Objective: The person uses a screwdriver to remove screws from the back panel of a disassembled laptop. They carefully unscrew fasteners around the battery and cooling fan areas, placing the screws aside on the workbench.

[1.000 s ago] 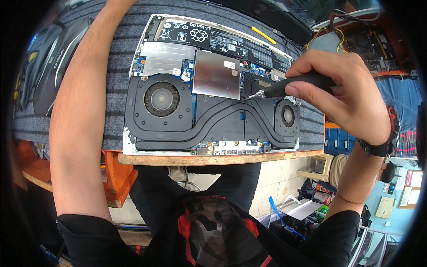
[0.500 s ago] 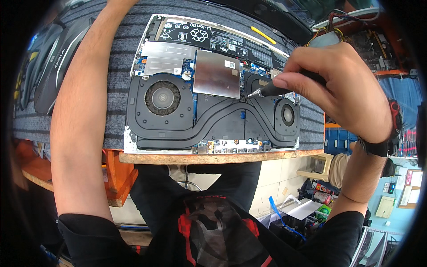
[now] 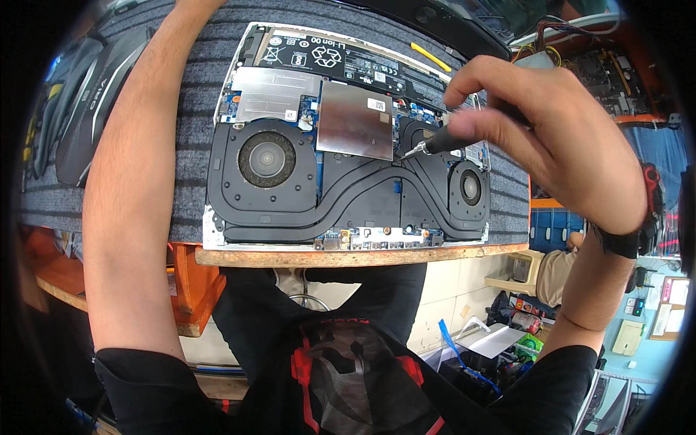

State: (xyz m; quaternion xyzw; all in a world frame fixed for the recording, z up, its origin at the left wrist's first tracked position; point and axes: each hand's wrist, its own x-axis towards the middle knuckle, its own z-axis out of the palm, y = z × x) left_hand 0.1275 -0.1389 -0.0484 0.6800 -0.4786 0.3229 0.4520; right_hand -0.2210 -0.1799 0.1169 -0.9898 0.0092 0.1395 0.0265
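Note:
An opened laptop (image 3: 348, 196) lies bottom side up, showing a battery (image 3: 333, 61), a left fan (image 3: 266, 159), a right fan (image 3: 470, 187) and dark heat pipes. A shiny metal cover plate (image 3: 355, 119) sits in its middle. My right hand (image 3: 540, 130) is closed around a black screwdriver (image 3: 438, 141) held at a slant. Its silver tip comes down by the plate's lower right corner; whether it sits in a screw is too small to tell. My left forearm (image 3: 130, 196) stretches past the laptop's left side, and the hand lies beyond the upper edge of the view.
A grey ribbed mat (image 3: 192, 145) covers the wooden bench (image 3: 348, 257). A yellow pry tool (image 3: 431, 56) lies behind the battery. A dark boxed item (image 3: 101, 116) rests at the left. Cables and a circuit board (image 3: 631, 83) stand at the far right.
The fingers of my right hand have shifted on the screwdriver handle, and the index finger is lifted and bent. The laptop moved very slightly in view, with the tip still by the plate's corner.

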